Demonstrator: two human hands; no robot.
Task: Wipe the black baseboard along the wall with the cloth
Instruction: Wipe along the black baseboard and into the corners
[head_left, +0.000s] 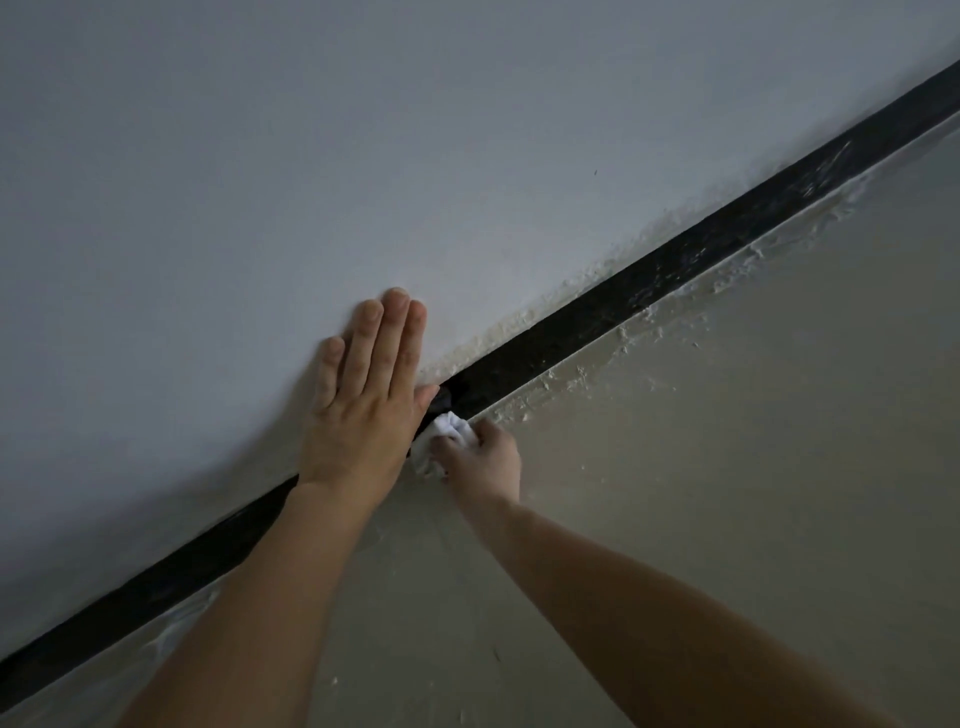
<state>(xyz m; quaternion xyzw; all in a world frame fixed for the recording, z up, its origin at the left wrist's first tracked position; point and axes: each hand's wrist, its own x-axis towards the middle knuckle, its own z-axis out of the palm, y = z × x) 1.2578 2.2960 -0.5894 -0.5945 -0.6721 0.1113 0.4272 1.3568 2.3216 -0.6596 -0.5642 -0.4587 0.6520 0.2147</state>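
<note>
Head view: my left hand (363, 395) lies flat, fingers spread, on the wall (260, 182) at 9 o'clock of the cloth (441, 441). My right hand (485, 457) clamps the bunched cloth against the black baseboard (597, 317). Toward 2 o'clock, flaking paint (675, 306) may crumble and smear; a small wad can slip off the strip onto the floor (727, 467).

We see a black baseboard (597, 322) with pale streaks — a white cloth (441, 441), grey-white wall (363, 130), beige floor (753, 415).
</note>
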